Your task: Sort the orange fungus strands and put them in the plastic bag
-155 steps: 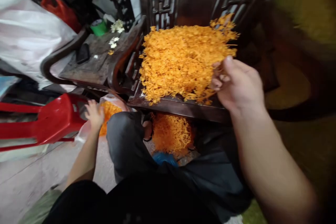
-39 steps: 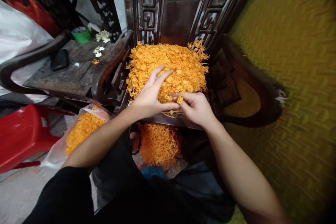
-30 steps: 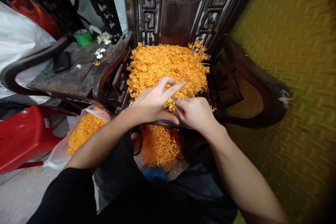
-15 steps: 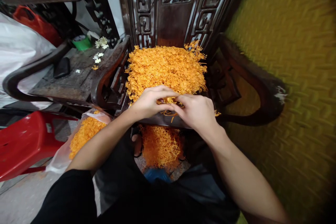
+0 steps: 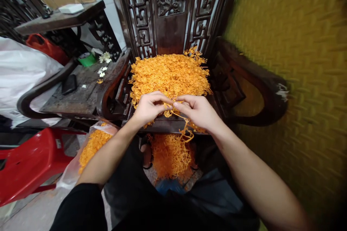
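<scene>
In front of me, a wide pile of orange, stringy plastic-looking flower sprigs [image 5: 169, 74] covers the seat of a dark carved wooden chair [image 5: 172, 30]. At the pile's near edge, my left hand [image 5: 153, 107] pinches a thin orange sprig [image 5: 187, 122] between thumb and fingers. Close beside it, nearly fingertip to fingertip, my right hand [image 5: 195, 110] is also closed in a pinch on this sprig. Its thin stems hang below my right hand, over the front edge of the seat. The part between the fingertips is mostly hidden.
A second orange heap [image 5: 170, 153] lies below the seat, between my legs. Left of me are a clear bag of orange sprigs [image 5: 93, 144] and a red plastic stool [image 5: 29, 166]. Green tape [image 5: 87, 59] and a dark wallet-like object [image 5: 69, 84] lie on the neighbouring seat.
My fingertips have parted slightly and the sprig now shows, its stems hanging lower over the seat edge. The whole view has shifted a little, with the surroundings sitting lower.
</scene>
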{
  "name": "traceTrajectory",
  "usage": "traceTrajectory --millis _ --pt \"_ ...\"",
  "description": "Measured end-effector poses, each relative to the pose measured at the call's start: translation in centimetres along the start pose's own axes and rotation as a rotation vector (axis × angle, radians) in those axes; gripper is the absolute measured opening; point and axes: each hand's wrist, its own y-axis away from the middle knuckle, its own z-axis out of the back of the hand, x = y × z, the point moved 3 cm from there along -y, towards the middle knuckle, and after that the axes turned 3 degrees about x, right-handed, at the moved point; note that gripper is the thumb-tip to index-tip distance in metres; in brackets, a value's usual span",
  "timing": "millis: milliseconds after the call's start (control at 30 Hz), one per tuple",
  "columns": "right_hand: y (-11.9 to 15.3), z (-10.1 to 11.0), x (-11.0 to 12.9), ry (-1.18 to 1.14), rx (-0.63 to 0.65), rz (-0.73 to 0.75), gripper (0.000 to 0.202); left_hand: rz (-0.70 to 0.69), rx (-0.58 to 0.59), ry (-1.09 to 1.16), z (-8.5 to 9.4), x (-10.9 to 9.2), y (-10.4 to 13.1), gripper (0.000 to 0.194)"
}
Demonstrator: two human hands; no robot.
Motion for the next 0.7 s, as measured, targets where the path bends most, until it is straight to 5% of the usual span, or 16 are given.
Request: traceTrajectory --millis 200,333,533,700 --pt "0.5 -0.7 -0.2 0.272 0.298 0.034 0.041 0.121 0.055 -0.136 1.2 -0.5 0.1 0.008" --pt "1.0 0.0 0.5 0.619 0.218 0.047 0.030 0.279 0.151 -0.069 2.1 -0.9 0.2 0.009" --pt "0.7 1.8 1.0 0.915 0.087 -0.038 0.029 0.465 0.109 0.118 2.6 -0.5 -0.3 0.013" --pt "0.7 5.4 -1.0 0.955 -0.228 -0.221 0.025 0.360 -0.182 0.383 6.2 0.2 -0.2 0.021"
